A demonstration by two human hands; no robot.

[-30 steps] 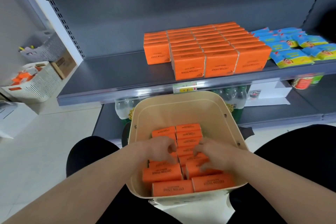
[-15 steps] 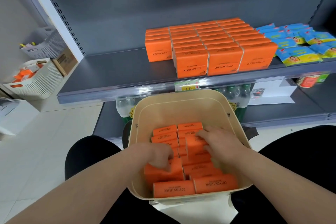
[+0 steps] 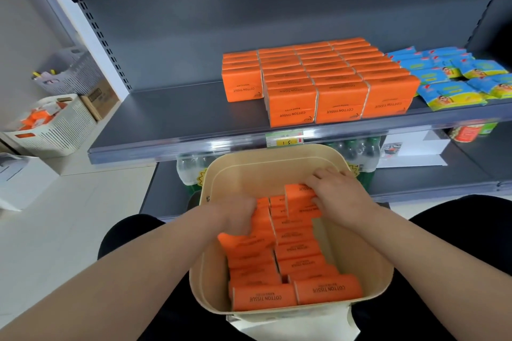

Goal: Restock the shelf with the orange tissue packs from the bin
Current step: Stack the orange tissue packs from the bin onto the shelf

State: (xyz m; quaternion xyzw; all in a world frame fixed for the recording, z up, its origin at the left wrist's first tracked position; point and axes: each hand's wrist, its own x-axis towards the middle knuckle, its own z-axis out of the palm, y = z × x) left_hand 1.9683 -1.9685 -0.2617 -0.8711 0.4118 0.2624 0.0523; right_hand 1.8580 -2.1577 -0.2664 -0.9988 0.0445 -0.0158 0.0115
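- Gripping packs inside the bin, both hands work at once: the left hand is curled around a pack on the left column, fingers hooked over its far edge; the right hand is clamped on a raised bundle at the far end of the right column.
- That bundle stands higher than its neighbours, tilted up toward the bin's far wall; how many packs it holds I cannot tell.
- Both held packs lie with their long axis across the bin, left to right, matching the stock on the shelf.
- The shelf lies straight ahead and above the bin; its bare stretch is to the left of the stock, so the left hand is probably nearer the gap.
- The bin holds two columns of orange packs, still well filled, so the task looks far from done.
- A white basket on the floor to the left holds more orange items.
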